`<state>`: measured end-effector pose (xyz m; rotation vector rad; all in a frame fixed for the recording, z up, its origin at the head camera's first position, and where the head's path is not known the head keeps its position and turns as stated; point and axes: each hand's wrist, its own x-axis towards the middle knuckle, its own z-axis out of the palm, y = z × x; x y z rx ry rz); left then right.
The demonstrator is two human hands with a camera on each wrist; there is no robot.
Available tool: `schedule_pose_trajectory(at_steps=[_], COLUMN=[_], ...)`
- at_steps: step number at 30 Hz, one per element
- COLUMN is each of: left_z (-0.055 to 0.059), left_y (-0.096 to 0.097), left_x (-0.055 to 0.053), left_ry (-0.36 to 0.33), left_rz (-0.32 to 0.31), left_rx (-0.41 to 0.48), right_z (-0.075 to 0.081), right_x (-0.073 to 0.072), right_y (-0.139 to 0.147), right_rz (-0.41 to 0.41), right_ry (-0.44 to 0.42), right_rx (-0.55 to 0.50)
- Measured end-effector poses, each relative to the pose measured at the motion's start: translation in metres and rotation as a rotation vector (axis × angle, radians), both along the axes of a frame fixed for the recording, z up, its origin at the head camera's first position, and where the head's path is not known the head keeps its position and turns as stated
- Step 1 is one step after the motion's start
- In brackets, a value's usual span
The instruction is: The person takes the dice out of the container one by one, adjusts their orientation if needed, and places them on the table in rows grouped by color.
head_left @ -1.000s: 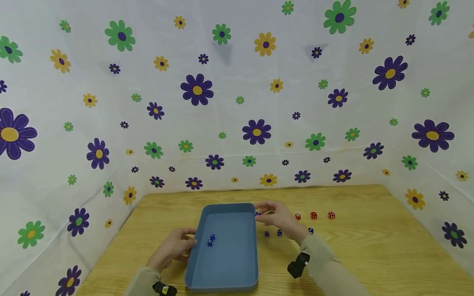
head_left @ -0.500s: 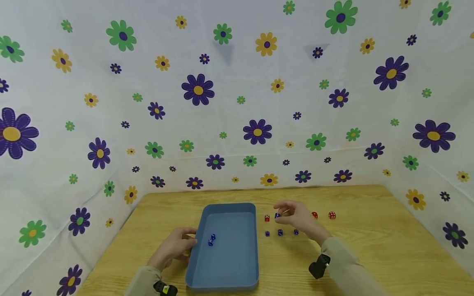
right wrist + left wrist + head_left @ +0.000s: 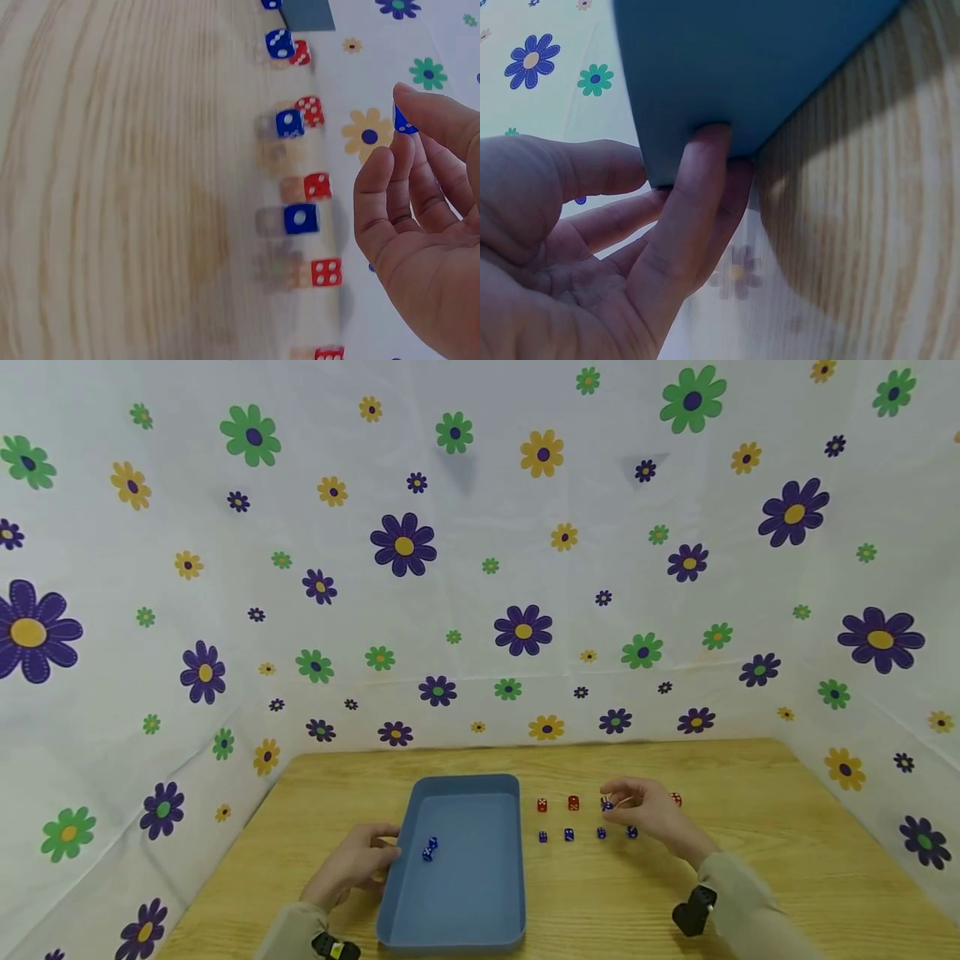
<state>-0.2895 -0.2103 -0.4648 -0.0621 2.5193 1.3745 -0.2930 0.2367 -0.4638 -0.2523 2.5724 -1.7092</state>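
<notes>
My left hand (image 3: 356, 862) holds the left side of the blue tray (image 3: 462, 935). In the left wrist view the thumb meets the tray's edge while a finger presses on its outer wall. Two blue dice (image 3: 427, 854) lie together in the tray's left half. My right hand (image 3: 651, 814) pinches another blue die (image 3: 403, 120) between thumb and fingertip, raised near the row of red dice. To the right of the tray stand red dice (image 3: 573, 802) in a back row, with blue dice (image 3: 569, 834) in a front row. The right hand partly hides the red row.
The wooden table (image 3: 600, 906) carries the tray and dice. A white cloth (image 3: 465, 585) with printed flowers walls the back and both sides. A red die (image 3: 676, 799) shows just behind my right hand.
My right hand has moved rightward from the tray's far right corner along the red row, with the blue die still pinched. Red dice it covered now show. The left hand stays at the tray.
</notes>
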Motion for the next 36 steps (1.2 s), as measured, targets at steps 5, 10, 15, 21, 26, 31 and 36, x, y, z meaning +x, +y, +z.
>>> schedule_pose_trajectory(at_steps=[5, 10, 15, 21, 26, 31, 36], left_z=[0.001, 0.000, 0.000, -0.001, -0.001, -0.001, -0.001], left_y=[0.000, 0.000, -0.002, -0.002, -0.001, -0.001, -0.002], left_x=[0.001, 0.001, 0.000, 0.000, 0.001, 0.000, 0.000], left_ry=[0.001, -0.002, 0.005, 0.008, -0.006, -0.006, -0.014], left_rz=[-0.003, -0.005, -0.006, -0.008, -0.006, -0.002, -0.001], left_rx=[0.006, 0.001, 0.005, 0.004, 0.014, 0.016, 0.009], right_z=[-0.006, -0.014, -0.019, -0.021, -0.022, -0.023, -0.023], right_x=[-0.001, -0.002, -0.003, 0.000, 0.001, 0.001, 0.000], right_y=[0.014, 0.028, 0.044, 0.058, 0.067, 0.071, 0.071], right_rz=[-0.005, -0.002, 0.028, 0.022, 0.018, 0.015, -0.015], right_ry=[0.003, -0.005, -0.019, -0.046, -0.031, -0.043, -0.059], right_rx=[0.057, 0.092, 0.124, 0.190, 0.243, 0.269, 0.304])
